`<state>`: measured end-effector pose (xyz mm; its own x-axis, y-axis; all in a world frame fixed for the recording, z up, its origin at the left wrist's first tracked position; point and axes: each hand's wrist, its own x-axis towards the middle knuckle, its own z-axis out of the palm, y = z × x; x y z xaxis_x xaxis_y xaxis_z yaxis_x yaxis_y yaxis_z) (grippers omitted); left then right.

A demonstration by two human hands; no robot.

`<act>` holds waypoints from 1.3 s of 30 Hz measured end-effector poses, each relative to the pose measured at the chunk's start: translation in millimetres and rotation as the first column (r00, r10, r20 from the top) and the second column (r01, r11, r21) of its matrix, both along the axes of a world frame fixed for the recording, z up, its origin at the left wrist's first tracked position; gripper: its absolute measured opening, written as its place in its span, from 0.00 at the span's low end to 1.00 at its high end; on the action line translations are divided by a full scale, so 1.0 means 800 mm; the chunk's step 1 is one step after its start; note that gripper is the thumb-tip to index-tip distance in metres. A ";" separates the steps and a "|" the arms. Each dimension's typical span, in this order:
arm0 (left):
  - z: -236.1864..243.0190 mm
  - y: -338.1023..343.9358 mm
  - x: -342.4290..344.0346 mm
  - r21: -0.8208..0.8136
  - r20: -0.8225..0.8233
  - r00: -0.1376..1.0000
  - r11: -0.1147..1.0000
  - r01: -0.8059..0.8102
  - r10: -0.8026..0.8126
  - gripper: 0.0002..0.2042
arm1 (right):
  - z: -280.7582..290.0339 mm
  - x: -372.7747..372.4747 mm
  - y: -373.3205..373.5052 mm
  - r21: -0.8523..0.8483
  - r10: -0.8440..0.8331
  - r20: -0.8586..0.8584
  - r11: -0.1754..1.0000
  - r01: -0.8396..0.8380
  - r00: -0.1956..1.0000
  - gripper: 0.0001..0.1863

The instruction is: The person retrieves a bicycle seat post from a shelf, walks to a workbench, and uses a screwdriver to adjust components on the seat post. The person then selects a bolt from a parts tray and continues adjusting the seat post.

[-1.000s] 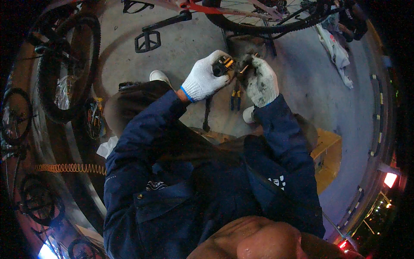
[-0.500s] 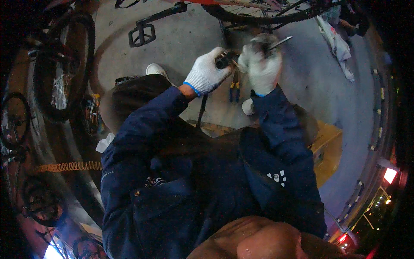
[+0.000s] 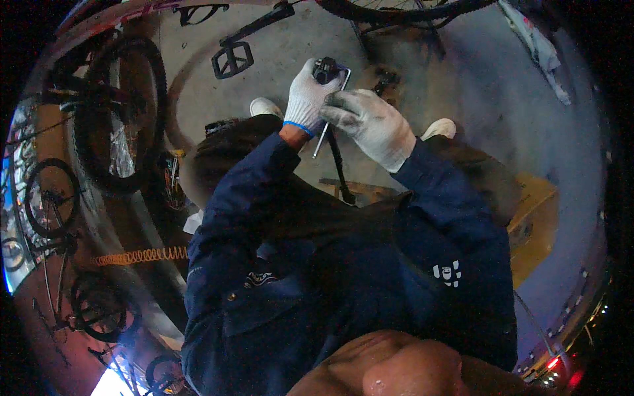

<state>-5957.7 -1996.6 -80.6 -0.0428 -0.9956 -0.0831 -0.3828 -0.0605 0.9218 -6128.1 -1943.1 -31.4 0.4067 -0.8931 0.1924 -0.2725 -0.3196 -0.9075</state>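
Two gloved hands, and it looks mid-job to me. Left hand [image 3: 306, 99] is gripping a little black part [image 3: 325, 70]. Right hand [image 3: 376, 127], just beside it, seems closed around a bent silver wrench [image 3: 319, 143], top end by that part. So tool and part are together, but can't tell if anything's been loosened or tightened. Bike tire [image 3: 403, 16] is ahead, apart from both hands.

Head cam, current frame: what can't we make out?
All in the head view:
- Underside of the dark part: covered by the left hand.
- Middle of the L-shaped metal tool: behind the right hand.
- Whether tool and part touch: too small.
- Dark thing on the floor: too dim and blurred to name.
- Rest of the bike wheel: cut off by the top edge.
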 end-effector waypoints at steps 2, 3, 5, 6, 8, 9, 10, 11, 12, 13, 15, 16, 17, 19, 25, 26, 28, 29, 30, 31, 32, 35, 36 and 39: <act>0.005 -0.002 0.003 0.043 -0.034 0.999 0.999 0.014 -0.012 0.18 | -0.011 -0.007 -0.015 -0.181 -0.036 -0.120 0.983 0.014 0.992 0.13; 0.006 -0.002 0.002 0.041 0.029 0.998 0.997 0.061 -0.062 0.17 | -0.015 -0.013 -0.020 -0.216 -0.050 -0.180 0.976 0.011 0.982 0.13; 0.007 -0.001 0.001 -0.013 -0.083 0.991 0.994 0.105 -0.106 0.17 | -0.018 -0.022 -0.029 -0.083 -0.003 0.089 0.996 0.011 0.996 0.11; 0.007 0.000 0.001 -0.047 -0.157 0.979 0.991 0.127 -0.133 0.17 | -0.019 -0.021 -0.032 -0.018 0.000 0.276 1.000 0.005 0.961 0.09; 0.005 -0.001 -0.002 -0.033 -0.183 0.970 0.987 0.156 -0.159 0.16 | -0.013 -0.035 -0.037 -0.490 -0.077 -0.205 0.871 -0.034 0.976 0.08; 0.005 -0.004 -0.002 -0.065 -0.141 0.974 0.984 0.167 -0.175 0.17 | -0.009 -0.036 -0.034 -0.610 -0.101 -0.172 0.792 -0.025 0.980 0.09; 0.004 -0.005 -0.002 -0.090 -0.100 0.979 0.982 0.168 -0.177 0.17 | -0.007 -0.036 -0.033 -0.593 -0.072 -0.201 0.803 -0.063 0.977 0.11; 0.004 -0.007 -0.001 -0.098 -0.116 0.977 0.981 0.169 -0.180 0.17 | -0.003 -0.039 -0.030 -0.569 -0.045 -0.222 0.817 -0.092 0.974 0.12; 0.004 -0.007 0.000 -0.104 -0.132 0.976 0.982 0.159 -0.172 0.17 | -0.001 -0.040 -0.028 -0.539 -0.001 -0.256 0.830 -0.142 0.967 0.13; 0.006 -0.008 0.002 -0.113 -0.145 0.976 0.982 0.148 -0.164 0.17 | 0.001 -0.043 -0.027 -0.410 -0.011 -0.138 0.911 -0.047 0.990 0.12; 0.012 -0.010 0.008 -0.060 -0.241 0.960 0.990 0.130 -0.141 0.17 | 0.001 -0.050 -0.024 -0.220 -0.139 -0.072 0.968 0.120 0.988 0.11; 0.016 -0.009 0.011 0.000 -0.323 0.940 0.993 0.122 -0.115 0.16 | 0.000 -0.056 -0.023 -0.120 -0.191 -0.040 0.975 0.185 0.981 0.11; 0.020 -0.009 0.014 0.059 -0.400 0.913 0.991 0.116 -0.083 0.16 | -0.003 -0.058 -0.023 -0.031 -0.228 -0.068 0.974 0.226 0.971 0.11; 0.029 -0.010 0.020 0.071 -0.406 0.912 0.994 0.087 -0.051 0.16 | -0.007 -0.068 -0.020 0.304 -0.142 0.009 0.943 0.132 0.990 0.14; 0.038 -0.014 0.030 0.133 -0.414 0.909 0.985 0.113 -0.049 0.17 | -0.011 -0.081 -0.013 0.581 -0.038 0.124 0.813 -0.041 0.992 0.16; 0.037 -0.014 0.031 0.160 -0.414 0.909 0.980 0.118 -0.042 0.18 | -0.011 -0.080 -0.014 0.601 -0.011 0.127 0.796 -0.068 0.992 0.16; 0.035 -0.012 0.030 0.133 -0.413 0.908 0.982 0.132 -0.066 0.17 | -0.008 -0.077 -0.015 0.622 -0.011 0.158 0.778 -0.091 0.987 0.16; 0.035 -0.011 0.029 0.153 -0.399 0.915 0.979 0.137 -0.066 0.17 | -0.007 -0.076 -0.016 0.632 -0.011 0.173 0.768 -0.103 0.985 0.16; 0.035 -0.010 0.028 0.144 -0.374 0.925 0.981 0.129 -0.066 0.17 | -0.006 -0.075 -0.018 0.616 -0.010 0.192 0.780 -0.113 0.981 0.15; 0.036 -0.009 0.028 0.148 -0.344 0.937 0.981 0.123 -0.066 0.17 | -0.005 -0.075 -0.020 0.599 -0.009 0.210 0.791 -0.122 0.978 0.15; 0.037 -0.009 0.027 0.115 -0.327 0.942 0.986 0.117 -0.073 0.17 | -0.004 -0.076 -0.021 0.579 0.014 0.252 0.799 -0.163 0.968 0.14; 0.045 -0.010 0.028 0.056 -0.242 0.964 0.991 0.125 -0.108 0.19 | -0.002 -0.089 -0.028 0.801 -0.087 0.455 0.475 -0.364 0.886 0.12; 0.049 -0.012 0.030 -0.084 -0.072 0.987 0.986 0.141 -0.147 0.21 | -0.002 -0.093 -0.030 0.802 -0.116 0.516 0.415 -0.430 0.849 0.12; 0.065 -0.010 0.043 -0.142 -0.003 0.959 0.950 0.279 -0.282 0.24 | -0.005 -0.099 -0.031 0.847 -0.211 0.509 0.293 -0.443 0.834 0.12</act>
<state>-5923.0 -2005.0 -28.2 -0.3223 -0.9448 0.0595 -0.3448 0.1758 0.9221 -6207.0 -1968.2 -35.3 0.6721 -0.5268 -0.5204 0.2117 0.8101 -0.5467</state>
